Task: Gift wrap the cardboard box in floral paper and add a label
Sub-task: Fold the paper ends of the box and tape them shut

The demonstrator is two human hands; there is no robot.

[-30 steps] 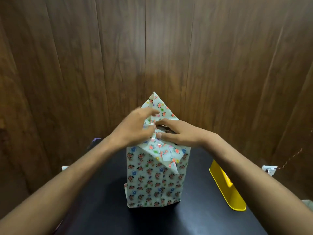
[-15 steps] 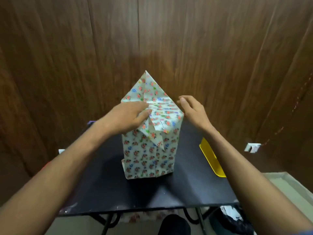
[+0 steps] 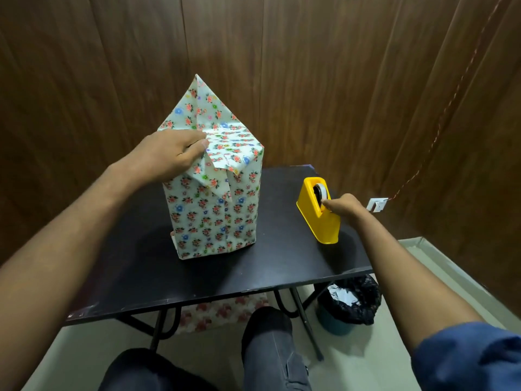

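Note:
The tall box wrapped in floral paper [image 3: 214, 215] stands upright on the black table [image 3: 282, 266]. Its far top flap [image 3: 203, 108] sticks up as a triangle, and the near flaps lie folded over the top and front. My left hand [image 3: 169, 156] grips the folded paper at the box's top left corner, with fingers curled over the fold. My right hand [image 3: 345, 207] reaches to the yellow tape dispenser [image 3: 324, 230] at the right of the table. Its fingertips pinch at the tape roll [image 3: 320, 190]. No label is in view.
A bin lined with a black bag [image 3: 349, 306] stands under the table's right corner. More floral paper [image 3: 222, 311] lies on the floor beneath the table. My knees are at the near edge. A wood-panelled wall rises close behind, with a white socket [image 3: 376, 205] low at right.
My right hand left the top of the box and moved right to the tape dispenser. My left hand stayed on the folded paper. The view pulled back and down.

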